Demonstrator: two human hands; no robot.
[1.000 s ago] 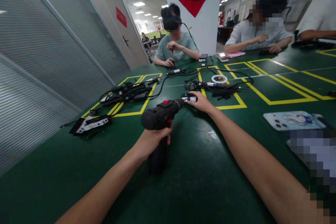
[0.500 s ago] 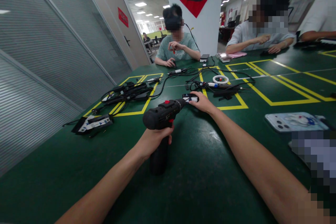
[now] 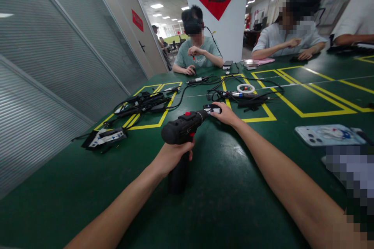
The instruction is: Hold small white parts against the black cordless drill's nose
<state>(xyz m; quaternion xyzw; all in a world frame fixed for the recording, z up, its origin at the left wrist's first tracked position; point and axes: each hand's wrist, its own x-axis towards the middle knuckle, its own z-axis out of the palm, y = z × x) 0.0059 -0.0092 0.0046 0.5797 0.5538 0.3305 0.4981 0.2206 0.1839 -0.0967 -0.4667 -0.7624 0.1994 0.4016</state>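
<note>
Far-off person (image 3: 155,29) now shows by the door (image 3: 128,6) | worktop (image 3: 222,186): big open room between the arms (image 3: 131,198), yellow tape (image 3: 260,119) ahead | left hand (image 3: 175,155) holds black drill (image 3: 181,128), tip right by small block (image 3: 212,107) | right hand (image 3: 225,113) holds that block, near the tape

The hands (image 3: 174,156) hold a black drill (image 3: 181,127) and small block (image 3: 210,109).

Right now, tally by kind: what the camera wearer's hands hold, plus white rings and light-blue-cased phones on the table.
Drill: 1, in the left hand
Black-and-white piece: 1, in the right hand
White ring: 1
Light-blue-cased phone: 1
Total: 4
</note>
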